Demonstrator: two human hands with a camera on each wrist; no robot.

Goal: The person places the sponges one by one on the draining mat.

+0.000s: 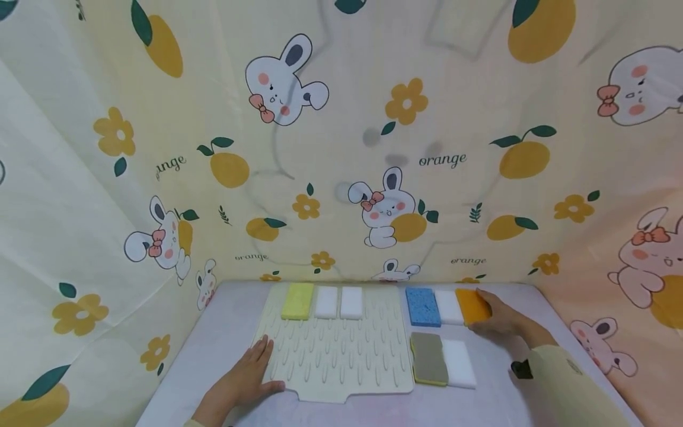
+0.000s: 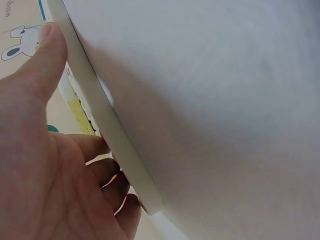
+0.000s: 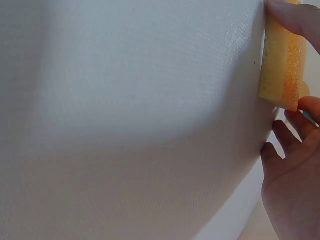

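Note:
My left hand (image 1: 242, 375) rests its fairly straight fingers on the left edge of a cream drying mat (image 1: 325, 385) with raised ridges. In the left wrist view, the thumb and fingers touch the mat's side (image 2: 107, 110). My right hand (image 1: 504, 317) pinches an orange sponge (image 1: 469, 305) between thumb and fingers at the back right. The right wrist view shows this sponge as two layers, pale yellow and orange (image 3: 294, 65). A white sponge (image 1: 448, 307) and a blue sponge (image 1: 423, 307) lie just left of it. On the mat's back part lies a yellow sponge (image 1: 297, 301).
Two white sponges (image 1: 326, 302) lie beside the yellow one. Right of the mat, nearer me, are a grey-topped sponge (image 1: 429, 359) and another white sponge (image 1: 459, 363). A printed cloth (image 1: 341, 136) stands behind and at both sides of the pale table (image 1: 208, 338).

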